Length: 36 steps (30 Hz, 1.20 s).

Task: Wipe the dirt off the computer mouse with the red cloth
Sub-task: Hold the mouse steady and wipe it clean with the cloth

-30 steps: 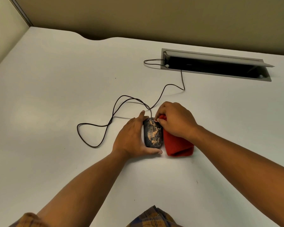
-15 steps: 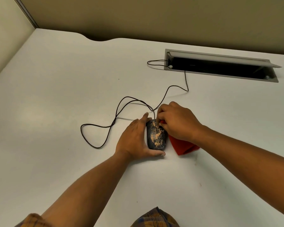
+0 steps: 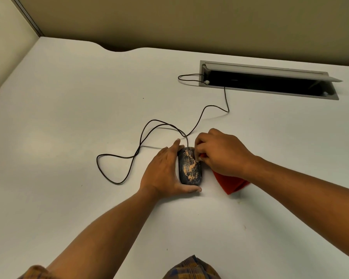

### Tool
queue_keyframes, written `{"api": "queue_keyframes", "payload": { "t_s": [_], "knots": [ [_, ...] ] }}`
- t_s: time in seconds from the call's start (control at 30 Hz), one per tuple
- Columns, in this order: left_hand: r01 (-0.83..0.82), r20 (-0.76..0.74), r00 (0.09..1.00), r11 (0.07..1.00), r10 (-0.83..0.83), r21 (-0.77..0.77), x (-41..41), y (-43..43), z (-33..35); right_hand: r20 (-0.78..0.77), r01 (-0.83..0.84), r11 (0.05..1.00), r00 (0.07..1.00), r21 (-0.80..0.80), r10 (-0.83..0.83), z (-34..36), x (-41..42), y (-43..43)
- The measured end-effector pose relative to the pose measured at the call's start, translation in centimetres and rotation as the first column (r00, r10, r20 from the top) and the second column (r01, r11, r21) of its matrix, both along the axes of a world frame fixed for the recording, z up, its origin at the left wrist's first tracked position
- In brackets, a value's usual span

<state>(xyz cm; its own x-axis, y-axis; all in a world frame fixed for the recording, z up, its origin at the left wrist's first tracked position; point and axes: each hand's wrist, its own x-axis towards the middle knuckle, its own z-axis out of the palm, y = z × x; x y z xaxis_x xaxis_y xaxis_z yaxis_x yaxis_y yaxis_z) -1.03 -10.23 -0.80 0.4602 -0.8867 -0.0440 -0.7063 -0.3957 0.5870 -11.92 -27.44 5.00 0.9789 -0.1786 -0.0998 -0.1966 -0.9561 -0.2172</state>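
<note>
Left hand [image 3: 163, 172] cups mouse [image 3: 190, 170]; right hand [image 3: 223, 153] apparently pinches red cloth [image 3: 233, 183].

Office workstation, white desk [image 3: 69, 117] with cable hatch [image 3: 270, 81], beige partition panels [image 3: 169, 21], wired mouse [image 3: 189, 168]

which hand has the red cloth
The right hand holds the red cloth, bunched under its palm. The left hand only cups the dirty mouse.
</note>
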Motion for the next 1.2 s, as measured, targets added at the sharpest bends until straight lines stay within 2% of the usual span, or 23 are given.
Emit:
{"api": "queue_keyframes", "payload": {
  "t_s": [0.2, 0.47, 0.63, 0.87, 1.0, 1.2],
  "knots": [
    [0.007, 0.004, 1.000, 1.000, -0.007, -0.005, -0.1, 0.0, 0.3, 0.005, 0.153, 0.987, 0.988, 0.052, -0.153, -1.0, 2.4, -0.4],
    [0.010, -0.002, 1.000, 1.000, -0.010, 0.005, 0.0, 0.0, 0.1, -0.005, 0.076, 0.995, 0.997, 0.060, -0.076, -0.4, 0.6, 0.6],
    [0.003, -0.003, 1.000, 1.000, -0.004, -0.025, 0.0, 0.0, 0.1, -0.010, 0.172, 0.984, 0.985, 0.050, -0.172, -0.8, 3.0, -0.7],
    [0.005, 0.002, 1.000, 1.000, -0.005, -0.021, 0.0, -0.1, -0.3, 0.040, 0.175, 0.980, 0.983, 0.099, -0.179, -1.3, 0.5, 0.8],
    [-0.001, -0.006, 1.000, 1.000, 0.001, 0.008, 0.0, 0.1, -0.2, 0.038, 0.099, 0.990, 0.994, 0.098, -0.103, -1.0, -1.4, 1.4],
    [-0.003, -0.015, 1.000, 1.000, 0.003, 0.014, 0.0, 0.0, -0.4, 0.114, 0.183, 0.973, 0.973, 0.142, -0.200, -1.6, -0.3, 1.0]
  ]
}}
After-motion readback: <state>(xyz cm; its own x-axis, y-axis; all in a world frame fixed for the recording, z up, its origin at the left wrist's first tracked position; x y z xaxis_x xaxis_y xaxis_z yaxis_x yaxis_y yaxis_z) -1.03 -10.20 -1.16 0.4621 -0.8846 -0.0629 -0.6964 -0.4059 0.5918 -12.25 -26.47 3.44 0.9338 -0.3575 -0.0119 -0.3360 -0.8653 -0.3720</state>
